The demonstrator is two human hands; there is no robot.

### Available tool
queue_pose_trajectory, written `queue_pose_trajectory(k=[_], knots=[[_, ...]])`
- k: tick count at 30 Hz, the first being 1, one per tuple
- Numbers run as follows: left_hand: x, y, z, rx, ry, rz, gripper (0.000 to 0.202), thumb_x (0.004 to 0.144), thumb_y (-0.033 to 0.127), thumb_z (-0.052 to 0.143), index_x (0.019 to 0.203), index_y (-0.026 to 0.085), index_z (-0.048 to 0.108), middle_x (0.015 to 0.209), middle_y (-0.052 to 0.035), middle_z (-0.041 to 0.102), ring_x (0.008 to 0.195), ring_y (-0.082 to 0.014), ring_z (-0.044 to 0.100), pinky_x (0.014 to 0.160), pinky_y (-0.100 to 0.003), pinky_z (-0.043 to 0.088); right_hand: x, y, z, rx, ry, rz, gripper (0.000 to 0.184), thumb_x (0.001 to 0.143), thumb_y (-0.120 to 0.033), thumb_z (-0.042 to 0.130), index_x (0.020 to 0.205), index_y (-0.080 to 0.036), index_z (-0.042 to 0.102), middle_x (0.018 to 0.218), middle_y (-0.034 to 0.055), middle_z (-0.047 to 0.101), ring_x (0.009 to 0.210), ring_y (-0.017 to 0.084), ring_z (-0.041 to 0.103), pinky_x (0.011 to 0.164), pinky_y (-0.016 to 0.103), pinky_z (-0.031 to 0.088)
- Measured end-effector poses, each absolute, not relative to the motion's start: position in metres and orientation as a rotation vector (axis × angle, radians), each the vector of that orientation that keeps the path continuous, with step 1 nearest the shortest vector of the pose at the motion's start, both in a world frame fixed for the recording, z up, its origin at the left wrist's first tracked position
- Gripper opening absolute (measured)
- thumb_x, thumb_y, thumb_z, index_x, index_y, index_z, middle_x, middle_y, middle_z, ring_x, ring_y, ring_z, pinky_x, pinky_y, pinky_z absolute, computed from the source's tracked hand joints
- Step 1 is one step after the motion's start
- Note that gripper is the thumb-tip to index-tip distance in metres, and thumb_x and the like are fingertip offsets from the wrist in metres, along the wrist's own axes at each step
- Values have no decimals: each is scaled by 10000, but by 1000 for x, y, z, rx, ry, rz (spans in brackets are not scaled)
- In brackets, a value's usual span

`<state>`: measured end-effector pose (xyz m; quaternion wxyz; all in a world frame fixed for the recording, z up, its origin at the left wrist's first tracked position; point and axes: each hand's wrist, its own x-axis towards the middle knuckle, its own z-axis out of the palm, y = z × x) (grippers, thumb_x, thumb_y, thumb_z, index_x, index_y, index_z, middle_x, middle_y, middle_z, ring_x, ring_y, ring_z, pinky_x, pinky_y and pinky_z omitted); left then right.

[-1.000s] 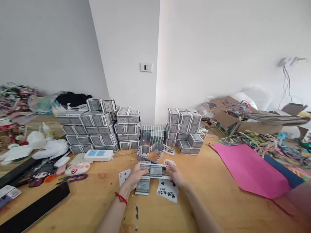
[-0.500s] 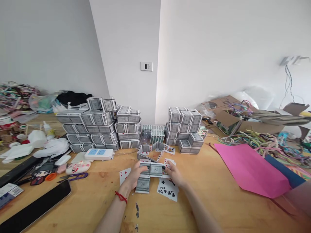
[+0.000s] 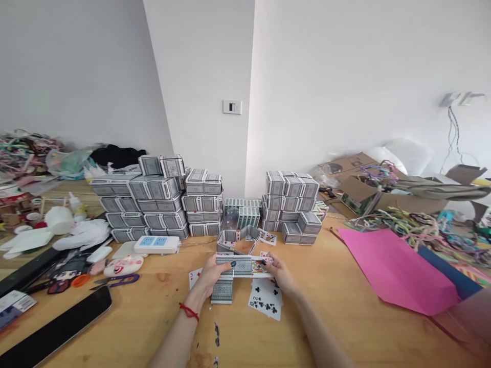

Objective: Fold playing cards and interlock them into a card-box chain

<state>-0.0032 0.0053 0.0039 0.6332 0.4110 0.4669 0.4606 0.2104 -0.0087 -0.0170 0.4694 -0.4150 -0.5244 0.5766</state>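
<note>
On the near part of the desk [image 3: 245,340], club cards [image 3: 264,301] are laid face up, and a patterned card piece [image 3: 222,292] is seen beside the left hand [image 3: 209,278]. A card strip [image 3: 241,266] is held level just beyond, its left end pinched by that hand, its right end by the right hand [image 3: 282,277]. Behind it, a card ring [image 3: 253,245] is placed. Farther back, grey blocks [image 3: 159,189] are stacked before the wall [image 3: 209,61].

White wall [image 3: 345,76] to my right, greyer wall [image 3: 69,71] to my left, white switch plate [image 3: 232,107] on the section [image 3: 203,56] between, cables [image 3: 453,120] hanging from a wall fixture [image 3: 455,99], soft even light, wooden counter [image 3: 326,301] below.
</note>
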Motion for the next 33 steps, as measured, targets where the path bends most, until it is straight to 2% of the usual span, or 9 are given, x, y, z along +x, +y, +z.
queue_pose_trajectory(k=[5, 11, 20, 33], knots=[[0, 4, 4, 957, 1087, 1069, 309, 551, 191, 713, 836, 148, 602, 765, -49, 696, 711, -192, 641, 659, -286, 489, 213, -8, -19, -1033, -1257, 1438, 391, 681, -549, 555, 698, -223, 340, 473, -97, 423, 317, 38, 257, 314, 171, 179], [7, -2, 9, 943, 1094, 1052, 290, 566, 200, 703, 833, 162, 597, 749, -33, 694, 678, -181, 637, 647, -284, 490, 209, -9, -18, -1002, -1276, 1436, 379, 693, -542, 547, 714, -217, 354, 502, -93, 386, 351, 42, 268, 330, 170, 178], [12, -2, 5, 966, 1083, 1054, 296, 537, 188, 720, 807, 156, 601, 794, -52, 700, 749, -206, 643, 670, -289, 488, 200, -11, -18, -1112, -1305, 1385, 401, 676, -595, 515, 776, -231, 379, 572, -64, 385, 420, 77, 327, 380, 190, 245], [14, -3, 6, 978, 1043, 1047, 339, 551, 225, 726, 850, 144, 586, 863, -81, 694, 834, -226, 633, 709, -305, 485, 189, -13, -25, -1105, -1384, 1294, 360, 767, -595, 379, 776, -236, 398, 662, -37, 386, 509, 102, 375, 387, 192, 283]])
